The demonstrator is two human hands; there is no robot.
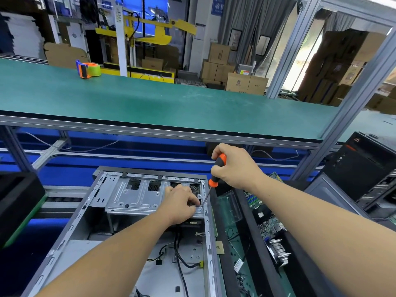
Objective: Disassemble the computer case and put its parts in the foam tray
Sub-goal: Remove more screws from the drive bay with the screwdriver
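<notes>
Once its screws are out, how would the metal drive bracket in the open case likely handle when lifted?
The drive bracket looks like thin stamped sheet metal with ribs and cutouts, so probably stiff and fairly light for its size. Its bare edges could be sharp and slippery. The left hand rests on it beside the screwdriver tip, which the right hand grips; whether anything under it adds weight is hidden.

the screwdriver (216, 170) handle is black with orange at both ends, and its shaft is bare silver; the computer case (120, 213) is unpainted grey metal with a silver drive cage (137, 195) and black cables (179, 251) inside. the upper shelf (171, 103) carries a teal-green mat edged in black on a silver aluminium frame, and the tape dispenser (87, 69) on it is orange and blue with lime-green tape. the foam tray (246, 221) is black, holding a green circuit board (270, 224), and the backing beneath the shelf is bright blue.
</notes>
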